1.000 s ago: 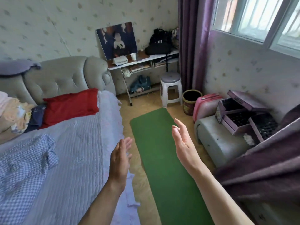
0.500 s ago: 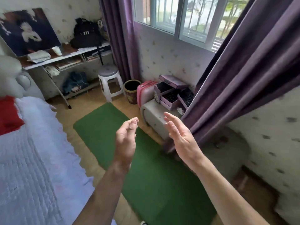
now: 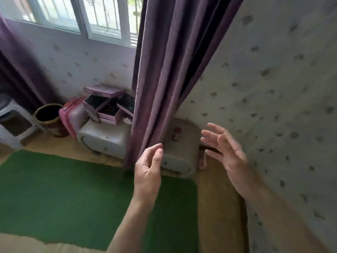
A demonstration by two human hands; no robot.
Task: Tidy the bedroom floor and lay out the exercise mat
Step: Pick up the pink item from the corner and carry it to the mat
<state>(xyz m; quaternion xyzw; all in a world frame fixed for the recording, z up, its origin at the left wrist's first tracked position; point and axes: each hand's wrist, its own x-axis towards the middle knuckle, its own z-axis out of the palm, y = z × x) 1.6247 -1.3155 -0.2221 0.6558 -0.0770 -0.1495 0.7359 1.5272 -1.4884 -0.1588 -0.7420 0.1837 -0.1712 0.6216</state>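
Note:
The green exercise mat lies flat on the wooden floor, filling the lower left. My left hand hovers above the mat's right end, fingers loosely bent, empty, its fingertips close to the purple curtain. My right hand is raised to the right, fingers spread and empty, in front of the wallpapered wall. Neither hand touches anything that I can tell.
A grey suitcase lies on its side behind the curtain, with pink boxes on top. A pink case, a dark bin and a white stool stand at left. Bare floor runs along the right wall.
My view has swung right, away from the bed and shelf, toward the curtain and wall corner. Both hands stay raised and empty; the right hand's fingers have spread.

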